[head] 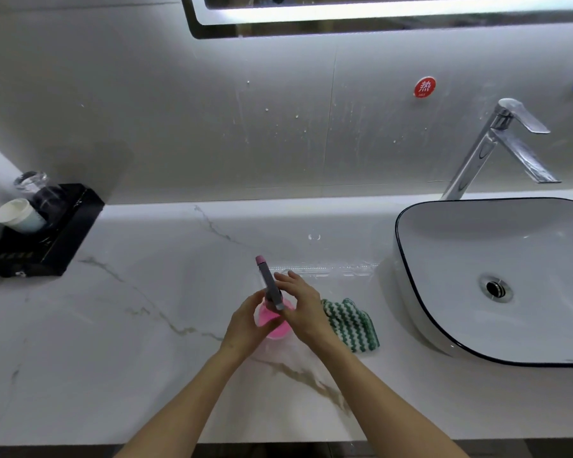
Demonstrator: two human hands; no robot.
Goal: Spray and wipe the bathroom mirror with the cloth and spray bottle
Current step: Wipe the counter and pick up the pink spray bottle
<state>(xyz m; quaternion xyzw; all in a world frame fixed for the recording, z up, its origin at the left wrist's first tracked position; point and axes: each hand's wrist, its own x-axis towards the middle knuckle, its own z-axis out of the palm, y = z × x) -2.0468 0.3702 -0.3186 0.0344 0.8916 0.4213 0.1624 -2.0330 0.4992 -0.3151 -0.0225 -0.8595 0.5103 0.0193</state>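
My left hand cups the bottle steady while my right hand grips its sprayer; cloth waits just right.

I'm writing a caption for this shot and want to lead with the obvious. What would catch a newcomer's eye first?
First, the pink spray bottle standing mid-counter, with the left hand gripping its body and the right hand at its grey spray head. Just right of it lies the green-and-white striped cloth, and beyond that the white basin under a tall chrome tap. The lit mirror glows along the top edge.
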